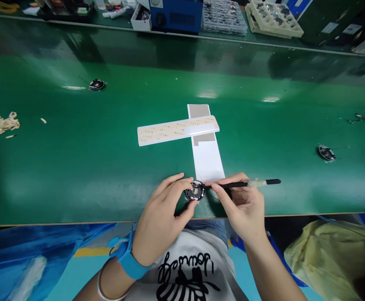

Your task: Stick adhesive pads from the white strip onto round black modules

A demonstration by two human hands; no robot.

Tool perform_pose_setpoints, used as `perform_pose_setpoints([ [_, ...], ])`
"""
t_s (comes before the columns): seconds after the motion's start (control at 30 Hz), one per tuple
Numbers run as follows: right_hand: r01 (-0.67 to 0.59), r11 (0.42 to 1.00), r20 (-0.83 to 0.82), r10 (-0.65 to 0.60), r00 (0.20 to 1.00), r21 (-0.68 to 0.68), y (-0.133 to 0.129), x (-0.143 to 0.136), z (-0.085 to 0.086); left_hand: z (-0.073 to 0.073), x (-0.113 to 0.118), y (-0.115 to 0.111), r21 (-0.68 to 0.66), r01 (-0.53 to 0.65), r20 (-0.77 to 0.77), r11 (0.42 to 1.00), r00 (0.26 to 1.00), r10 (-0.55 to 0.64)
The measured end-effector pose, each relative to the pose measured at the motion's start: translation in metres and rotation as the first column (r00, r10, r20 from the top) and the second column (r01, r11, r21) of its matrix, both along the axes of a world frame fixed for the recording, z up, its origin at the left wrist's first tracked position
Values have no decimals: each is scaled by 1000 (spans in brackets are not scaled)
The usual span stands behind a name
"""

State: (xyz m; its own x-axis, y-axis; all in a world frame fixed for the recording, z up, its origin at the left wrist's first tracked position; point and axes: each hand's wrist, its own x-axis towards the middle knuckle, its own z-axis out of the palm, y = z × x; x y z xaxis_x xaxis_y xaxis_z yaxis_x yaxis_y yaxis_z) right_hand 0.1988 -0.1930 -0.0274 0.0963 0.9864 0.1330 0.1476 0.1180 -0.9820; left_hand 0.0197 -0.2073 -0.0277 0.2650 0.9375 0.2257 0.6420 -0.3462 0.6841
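In the head view, the left hand (162, 209) holds a round black part (195, 191) near the front edge of the green surface (76, 167); its thumb and fingers are parted only by the width of this part and grip its rim. The right hand (245, 209) has its fingers closed on a slim black tool (242, 184), like on a pen. The part lies to the left of the right fingers, and the tool's long axis runs almost level towards it. Whether the tip touches the part, I cannot tell. The left hand is the nearer one. On the shelf (113, 26) behind, a white box (141, 25) contains small dark pieces; a clear tray (224, 30) and a cream tray (264, 27) carry small parts in their compartments.
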Motion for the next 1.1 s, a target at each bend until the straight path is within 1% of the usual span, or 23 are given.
perform_pose_setpoints([
  [0.13, 1, 1000, 18, -1, 1000, -6, -1, 1, 0, 0, 0, -1, -28, -18, 15, 999, 1000, 18],
  [0.33, -29, 1000, 4, 29, 1000, 5, -1, 1, -1, 1, 0, 0, -38, -29, 38, 999, 999, 30],
  [0.5, -14, 1000, 9, 14, 1000, -10, -1, 1, -2, 1, 0, 0, -43, -25, 40, 999, 999, 27],
  [0.67, 6, 1000, 69, -6, 998, -11, -2, 1, -2, 1, 0, 1, 3, 25, 18, 1000, 1000, -25],
  [0.77, 1, 1000, 76, 0, 997, -15, -3, 1, -2, 0, -1, 2, 38, 46, -6, 998, 999, -46],
  [0.97, 5, 1000, 49, -4, 999, -27, -2, 1, -2, -2, 0, 1, 87, 70, -58, 994, 996, -65],
  [1.1, 0, 999, 2, 0, 1000, -34, -1, 1, 0, -1, 0, 1, 40, 20, -12, 999, 1000, -19],
])
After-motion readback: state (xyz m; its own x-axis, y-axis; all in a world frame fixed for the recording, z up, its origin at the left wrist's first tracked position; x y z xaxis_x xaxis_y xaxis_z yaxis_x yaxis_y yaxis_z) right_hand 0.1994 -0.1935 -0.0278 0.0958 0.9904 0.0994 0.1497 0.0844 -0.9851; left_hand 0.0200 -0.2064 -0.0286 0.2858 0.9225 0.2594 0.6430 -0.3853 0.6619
